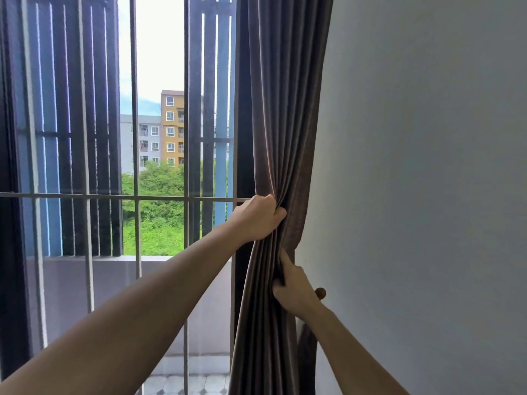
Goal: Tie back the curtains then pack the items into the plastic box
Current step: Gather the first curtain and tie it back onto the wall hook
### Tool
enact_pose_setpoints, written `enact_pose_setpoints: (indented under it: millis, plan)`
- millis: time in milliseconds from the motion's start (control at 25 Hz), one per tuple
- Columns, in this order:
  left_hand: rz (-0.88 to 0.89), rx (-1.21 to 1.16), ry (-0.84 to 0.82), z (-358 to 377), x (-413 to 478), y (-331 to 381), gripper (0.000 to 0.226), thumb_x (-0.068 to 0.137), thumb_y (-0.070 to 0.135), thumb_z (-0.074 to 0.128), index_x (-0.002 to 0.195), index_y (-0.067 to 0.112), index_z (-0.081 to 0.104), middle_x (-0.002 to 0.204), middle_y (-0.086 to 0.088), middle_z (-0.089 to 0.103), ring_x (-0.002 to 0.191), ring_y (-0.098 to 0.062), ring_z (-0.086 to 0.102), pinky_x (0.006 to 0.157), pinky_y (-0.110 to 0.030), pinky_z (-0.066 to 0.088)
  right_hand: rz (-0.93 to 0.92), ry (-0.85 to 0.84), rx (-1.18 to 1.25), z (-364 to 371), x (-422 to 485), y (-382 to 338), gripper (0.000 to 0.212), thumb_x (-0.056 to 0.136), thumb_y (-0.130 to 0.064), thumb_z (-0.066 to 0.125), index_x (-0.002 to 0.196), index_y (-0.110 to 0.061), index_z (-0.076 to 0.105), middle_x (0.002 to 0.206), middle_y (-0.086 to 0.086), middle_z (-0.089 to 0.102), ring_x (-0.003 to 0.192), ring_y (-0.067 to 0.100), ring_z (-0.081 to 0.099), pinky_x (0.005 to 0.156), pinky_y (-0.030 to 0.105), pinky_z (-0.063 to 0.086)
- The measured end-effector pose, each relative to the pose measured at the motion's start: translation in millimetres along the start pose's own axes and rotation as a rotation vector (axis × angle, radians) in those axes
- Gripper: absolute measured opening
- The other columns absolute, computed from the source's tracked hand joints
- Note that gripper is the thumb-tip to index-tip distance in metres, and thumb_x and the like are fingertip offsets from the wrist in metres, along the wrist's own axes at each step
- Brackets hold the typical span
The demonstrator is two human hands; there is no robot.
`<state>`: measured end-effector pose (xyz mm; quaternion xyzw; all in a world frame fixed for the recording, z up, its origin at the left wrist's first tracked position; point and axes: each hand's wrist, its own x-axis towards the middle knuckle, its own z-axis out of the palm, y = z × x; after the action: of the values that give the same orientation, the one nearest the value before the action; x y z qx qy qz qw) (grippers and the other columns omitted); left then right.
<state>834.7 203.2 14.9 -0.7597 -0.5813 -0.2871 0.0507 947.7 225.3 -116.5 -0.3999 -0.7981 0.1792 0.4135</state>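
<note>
A dark brown curtain (282,109) hangs gathered in folds at the right side of the window, next to the wall. My left hand (258,218) clutches the bunched folds at mid height. Lower down, my right hand (293,286) grips the curtain's right edge, where a dark strip like a tie-back runs under its fingers. A round brown wall knob (321,293) pokes out just behind my right hand. No plastic box is in view.
The window (159,138) has grey metal bars (134,198) and dark outer slats. A plain grey wall (427,181) fills the right side. A tiled balcony floor (176,384) shows at the bottom.
</note>
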Motion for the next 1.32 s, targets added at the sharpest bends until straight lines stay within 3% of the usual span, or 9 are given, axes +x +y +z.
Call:
enact_pose_setpoints:
  millis: [200,360,440,520,640,760,920,1120,1320]
  plan:
    - [0.002,0.012,0.051,5,4,0,0.052,0.08,0.063,0.052,0.084,0.011,0.052,0.076,-0.002,0.058,0.069,-0.021,0.06,0.061,-0.033,0.051,0.03,-0.051,0.14,12,-10,-5,0.061,0.082,-0.003,0.043,0.141,-0.019,0.035,0.111,-0.004,0.06,0.103,0.013,0.057,0.089,0.021,0.042]
    - [0.006,-0.053,0.118,13,3,-6,0.025,0.085,0.031,0.057,0.084,0.007,0.049,0.076,-0.006,0.055,0.071,-0.026,0.059,0.06,-0.035,0.048,0.1,0.031,0.67,13,-9,6,0.03,0.101,-0.03,0.035,0.12,-0.022,0.057,0.106,-0.002,0.066,0.098,0.011,0.064,0.086,0.026,0.05]
    - [0.038,-0.198,0.117,11,-1,-7,0.018,0.083,0.02,0.057,0.073,0.009,0.046,0.071,-0.004,0.053,0.063,-0.02,0.054,0.052,-0.026,0.042,0.112,0.209,0.604,5,6,15,0.043,0.101,-0.049,0.021,0.117,-0.031,0.056,0.114,0.001,0.065,0.108,0.015,0.062,0.095,0.035,0.049]
    - [0.084,-0.338,0.145,11,-8,-5,0.025,0.081,0.01,0.057,0.061,0.014,0.042,0.062,0.002,0.048,0.051,-0.009,0.045,0.043,-0.012,0.033,0.087,0.348,0.468,-6,24,14,0.054,0.095,-0.063,0.025,0.115,-0.023,0.055,0.115,0.009,0.059,0.112,0.026,0.057,0.097,0.045,0.046]
    - [0.122,-0.459,0.192,15,-15,-5,0.032,0.08,0.004,0.055,0.054,0.016,0.04,0.053,0.005,0.044,0.045,-0.004,0.042,0.042,-0.011,0.031,0.109,0.506,0.347,-37,47,-9,0.047,0.094,-0.059,0.03,0.099,-0.015,0.045,0.101,0.005,0.049,0.099,0.022,0.051,0.087,0.037,0.044]
    - [0.127,-0.528,0.207,14,-15,-13,0.036,0.08,0.001,0.053,0.052,0.016,0.036,0.05,0.006,0.04,0.042,-0.002,0.039,0.045,-0.017,0.03,0.137,0.315,0.53,-53,65,-18,0.041,0.097,-0.053,0.026,0.117,-0.017,0.026,0.104,-0.006,0.046,0.102,0.012,0.051,0.09,0.029,0.04]
    - [0.14,-0.598,0.136,12,-14,-26,0.023,0.08,0.008,0.051,0.061,-0.002,0.043,0.059,-0.006,0.044,0.054,-0.016,0.045,0.053,-0.03,0.034,0.11,0.18,0.605,-47,75,-7,0.087,0.077,-0.082,0.036,0.136,-0.019,0.04,0.13,-0.002,0.056,0.116,0.014,0.058,0.104,0.041,0.045]
    - [0.161,-0.652,0.109,9,-13,-31,0.035,0.073,0.02,0.047,0.074,-0.015,0.049,0.066,-0.011,0.05,0.062,-0.02,0.051,0.057,-0.033,0.039,0.095,0.093,0.743,-50,76,-8,0.079,0.079,-0.073,0.037,0.136,-0.02,0.046,0.13,0.004,0.06,0.114,0.017,0.062,0.098,0.037,0.051]
    - [0.172,-0.698,0.003,5,-15,-29,0.016,0.087,0.001,0.046,0.074,-0.005,0.053,0.067,-0.006,0.051,0.062,-0.014,0.053,0.057,-0.026,0.042,0.146,-0.037,0.789,-61,72,-8,0.066,0.084,-0.064,0.031,0.126,-0.019,0.054,0.121,0.006,0.066,0.106,0.02,0.066,0.083,0.028,0.056]
